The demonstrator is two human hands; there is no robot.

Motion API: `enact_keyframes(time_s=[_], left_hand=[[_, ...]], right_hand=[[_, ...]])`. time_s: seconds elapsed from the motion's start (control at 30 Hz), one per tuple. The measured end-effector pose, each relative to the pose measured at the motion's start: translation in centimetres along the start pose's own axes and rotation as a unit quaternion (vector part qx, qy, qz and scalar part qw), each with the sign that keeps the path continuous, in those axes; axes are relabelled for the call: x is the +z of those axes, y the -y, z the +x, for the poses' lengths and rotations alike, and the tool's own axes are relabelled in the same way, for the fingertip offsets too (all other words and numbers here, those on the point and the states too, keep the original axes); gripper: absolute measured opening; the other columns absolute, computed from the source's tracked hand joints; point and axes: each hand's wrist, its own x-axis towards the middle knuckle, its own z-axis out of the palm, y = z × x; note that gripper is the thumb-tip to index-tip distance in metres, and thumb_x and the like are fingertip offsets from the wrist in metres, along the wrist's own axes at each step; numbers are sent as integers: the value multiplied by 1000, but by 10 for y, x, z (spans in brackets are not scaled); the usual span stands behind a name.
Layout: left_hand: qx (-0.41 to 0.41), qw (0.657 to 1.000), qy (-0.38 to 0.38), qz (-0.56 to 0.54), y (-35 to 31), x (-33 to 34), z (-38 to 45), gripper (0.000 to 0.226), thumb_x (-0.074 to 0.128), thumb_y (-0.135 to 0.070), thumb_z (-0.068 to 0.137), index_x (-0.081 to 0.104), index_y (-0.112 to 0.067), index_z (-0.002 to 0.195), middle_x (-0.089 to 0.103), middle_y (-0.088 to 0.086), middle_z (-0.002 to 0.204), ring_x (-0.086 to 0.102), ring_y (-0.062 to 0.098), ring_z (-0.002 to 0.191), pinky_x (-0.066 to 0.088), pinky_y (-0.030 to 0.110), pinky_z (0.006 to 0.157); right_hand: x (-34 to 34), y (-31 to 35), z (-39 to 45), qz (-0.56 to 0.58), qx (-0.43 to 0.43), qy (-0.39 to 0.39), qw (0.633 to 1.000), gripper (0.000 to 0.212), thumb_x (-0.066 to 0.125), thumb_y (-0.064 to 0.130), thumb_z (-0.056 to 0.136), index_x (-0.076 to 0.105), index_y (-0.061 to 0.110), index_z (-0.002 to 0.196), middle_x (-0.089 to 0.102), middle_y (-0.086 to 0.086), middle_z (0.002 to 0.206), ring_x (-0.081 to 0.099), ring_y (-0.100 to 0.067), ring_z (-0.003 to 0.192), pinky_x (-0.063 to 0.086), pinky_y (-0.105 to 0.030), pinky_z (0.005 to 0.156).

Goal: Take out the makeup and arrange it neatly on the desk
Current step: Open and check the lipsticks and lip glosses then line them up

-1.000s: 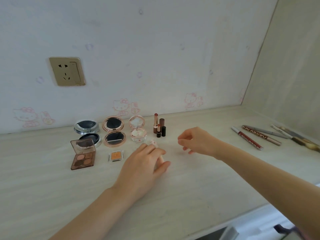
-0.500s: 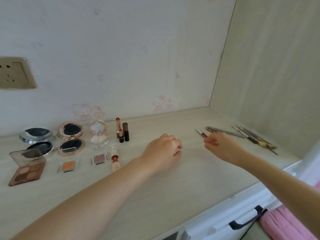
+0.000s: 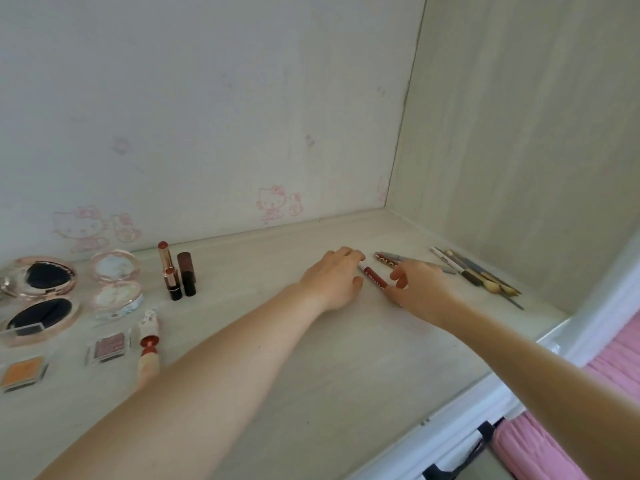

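A red lip pencil (image 3: 372,276) with a white cap lies on the pale desk (image 3: 311,358) near the back right. My left hand (image 3: 334,278) curls over its cap end, between thumb and fingers. My right hand (image 3: 419,289) pinches its near end. Just behind lie a brown lettered pencil (image 3: 385,260) and a grey pencil (image 3: 448,270). At the left stand open compacts (image 3: 41,282), a pearly compact (image 3: 116,282) and three upright lipsticks (image 3: 176,271). In front of them lie two small eyeshadow pans (image 3: 109,346) and a decorated lipstick (image 3: 149,344).
Several brushes and thin pencils (image 3: 476,276) lie in a row against the right side wall. The desk's white front edge (image 3: 460,407) runs diagonally at lower right, with pink fabric (image 3: 616,368) and a black-handled bag (image 3: 485,434) below it.
Both hands and my view have moved right, from the compacts and lipsticks to the pencils. The hands now close on the ends of the red lip pencil.
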Motion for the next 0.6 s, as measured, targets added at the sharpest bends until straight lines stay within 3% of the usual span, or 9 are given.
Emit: enact_keyframes(time_s=[0.13, 0.2, 0.3, 0.37, 0.5, 0.6], left_hand=[[13, 998, 50, 44, 0, 5, 15, 50, 40, -20, 98, 30, -20, 147, 23, 2, 156, 23, 26, 141, 27, 41, 113], [14, 996, 65, 54, 0, 4, 20, 47, 40, -18, 98, 35, -19, 145, 27, 4, 155, 25, 26, 140, 27, 39, 113], [17, 997, 53, 50, 2, 1, 17, 35, 39, -14, 97, 48, -15, 130, 46, 8, 137, 43, 28, 125, 39, 39, 101], [28, 996, 44, 68, 5, -2, 10, 23, 39, -15, 97, 52, -14, 115, 53, 9, 121, 49, 28, 113, 44, 40, 90], [52, 996, 31, 59, 10, -17, -6, 11, 45, -20, 96, 54, -16, 100, 56, 5, 109, 50, 24, 104, 45, 41, 87], [48, 999, 8, -5, 11, -36, -21, 4, 52, -21, 93, 56, -19, 94, 61, 2, 102, 55, 21, 97, 47, 37, 83]], right_hand=[[8, -4, 7, -11, -12, -4, 1000, 35, 64, 31, 85, 60, 16, 115, 65, -2, 109, 58, -21, 93, 39, -25, 71], [6, -4, 7, -21, -29, 3, 999, 26, 64, 28, 84, 63, 19, 108, 67, -2, 103, 55, -19, 83, 42, -26, 70], [3, -4, 3, -23, -50, 10, 998, 9, 63, 21, 82, 63, 26, 89, 68, -1, 93, 57, -18, 79, 48, -28, 70], [2, -6, -3, -9, -63, 10, 998, 12, 64, 19, 83, 59, 30, 82, 66, 2, 89, 58, -16, 78, 49, -27, 69], [-3, -5, -15, 23, -81, -8, 996, 11, 62, 16, 85, 62, 27, 87, 63, 5, 89, 55, -14, 80, 44, -25, 68], [-8, 4, -26, 45, -97, -24, 994, 10, 64, 17, 86, 65, 25, 91, 61, 10, 87, 54, -11, 81, 42, -25, 70]])
